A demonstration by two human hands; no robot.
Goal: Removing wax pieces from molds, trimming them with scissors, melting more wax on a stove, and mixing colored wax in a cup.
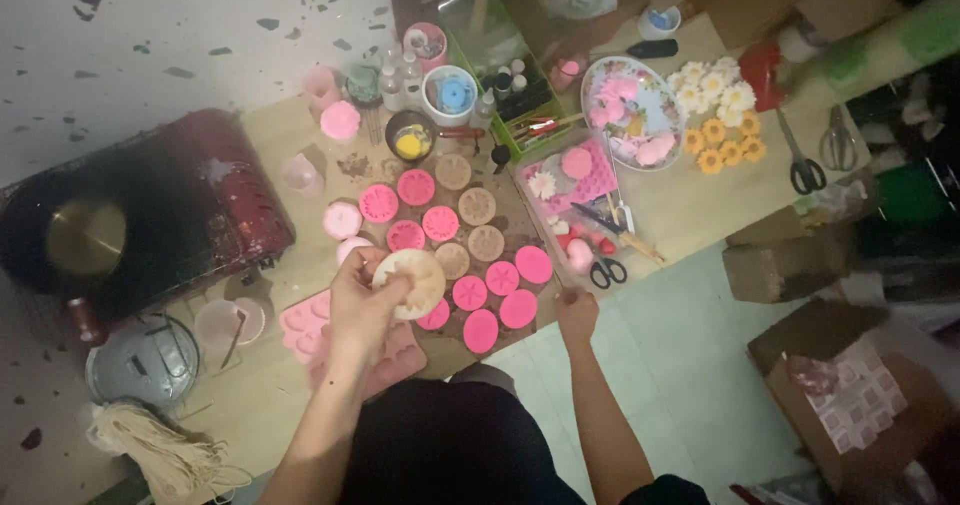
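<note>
The left hand point(362, 300) is closed around a round, cream-coloured mold point(412, 283), holding it up just over the low wooden table point(690, 205). The mold sits in the fingers near the front edge of the table, above a pink tray mold point(310, 325) with shaped holes in it. The right hand point(577, 312) rests at the table's front edge with its fingers curled in, and it is not easy to tell if it holds anything. Between the two hands lie lots of round pink molds point(500, 295) set in rows, with a few tan round ones point(476, 205) mixed in. Farther back there is a small dark bowl with something yellow inside point(411, 143) and a white cup with a blue thing in it point(452, 95). To the right is a clear plate of pink shapes point(632, 110), and just beside it a bunch of white and yellow flowers point(718, 115). Black scissors point(606, 271) lie near the right hand. A red stove with a gold pot point(130, 225) stands on the left.
</note>
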